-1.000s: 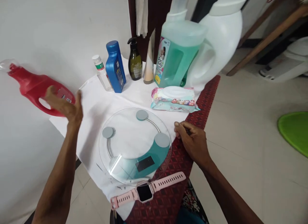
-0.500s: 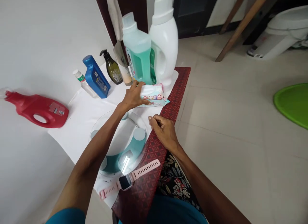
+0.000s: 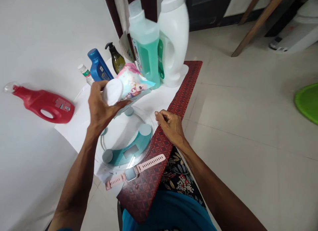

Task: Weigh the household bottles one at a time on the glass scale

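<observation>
My left hand (image 3: 99,107) grips a pack of wet wipes (image 3: 135,83), pink and light blue with a round white lid, and holds it tilted above the table. Below it lies a round glass bathroom scale (image 3: 139,146) with a teal band and grey pads. My right hand (image 3: 171,126) is curled closed at the table's right edge, with nothing visible in it. A smartwatch (image 3: 130,174) with a pink strap lies in front of the scale, near the table's front corner.
Behind the pack stand a green liquid bottle (image 3: 146,42), a white jug (image 3: 175,35), a dark pump bottle (image 3: 116,60) and a blue bottle (image 3: 99,65). A red jug (image 3: 47,105) is at the left by the wall. A green object (image 3: 308,103) is on the right.
My left hand has lifted the wipes pack off the table and brought it left and nearer, tilting it over the scale. My right hand stays closed at the edge.
</observation>
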Demonstrator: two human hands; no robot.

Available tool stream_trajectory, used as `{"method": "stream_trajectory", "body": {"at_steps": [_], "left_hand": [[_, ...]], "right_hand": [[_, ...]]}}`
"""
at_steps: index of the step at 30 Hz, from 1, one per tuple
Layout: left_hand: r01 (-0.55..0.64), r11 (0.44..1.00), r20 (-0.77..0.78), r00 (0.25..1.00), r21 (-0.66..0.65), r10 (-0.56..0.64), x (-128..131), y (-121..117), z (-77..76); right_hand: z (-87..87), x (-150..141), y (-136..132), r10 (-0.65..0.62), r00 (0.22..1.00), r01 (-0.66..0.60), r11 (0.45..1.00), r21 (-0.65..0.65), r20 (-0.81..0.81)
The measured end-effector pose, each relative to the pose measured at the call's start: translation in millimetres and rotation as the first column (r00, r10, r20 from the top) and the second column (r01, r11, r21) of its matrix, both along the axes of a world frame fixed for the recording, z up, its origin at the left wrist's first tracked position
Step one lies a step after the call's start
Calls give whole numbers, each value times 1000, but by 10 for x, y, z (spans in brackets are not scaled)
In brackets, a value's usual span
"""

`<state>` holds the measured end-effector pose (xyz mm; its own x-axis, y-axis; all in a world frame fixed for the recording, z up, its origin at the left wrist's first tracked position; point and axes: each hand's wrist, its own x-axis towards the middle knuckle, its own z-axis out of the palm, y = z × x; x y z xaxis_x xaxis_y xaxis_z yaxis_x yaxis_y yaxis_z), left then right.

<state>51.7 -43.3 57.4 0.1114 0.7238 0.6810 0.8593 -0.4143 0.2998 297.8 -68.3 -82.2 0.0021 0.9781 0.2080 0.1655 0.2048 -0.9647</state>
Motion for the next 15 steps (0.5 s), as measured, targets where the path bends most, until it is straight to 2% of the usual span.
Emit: {"method": "stream_trajectory", "body": {"at_steps": [3, 5, 9, 12, 15], "left_hand": [[-102, 995, -69, 993, -10, 101, -248, -504, 160], [-138, 989, -109, 985, -44, 133, -355, -791, 127], [-134, 974, -156, 982, -184, 106, -432, -1140, -177], [-128, 947, -178, 981, -294, 77, -389, -1208, -427], [-145, 915, -194, 978, -376, 75, -350, -1206, -511]], "right_hand": [[-12, -7, 2, -11, 1000, 11, 1000, -3, 22], [-22, -12, 6, -17, 999, 17, 1000, -6, 39], [-46, -23, 6, -22, 998, 22, 1000, 4, 61], [-64, -32, 1, -29, 997, 28, 999, 17, 65], [-70, -41, -6, -37, 996, 35, 999, 30, 75]]}}
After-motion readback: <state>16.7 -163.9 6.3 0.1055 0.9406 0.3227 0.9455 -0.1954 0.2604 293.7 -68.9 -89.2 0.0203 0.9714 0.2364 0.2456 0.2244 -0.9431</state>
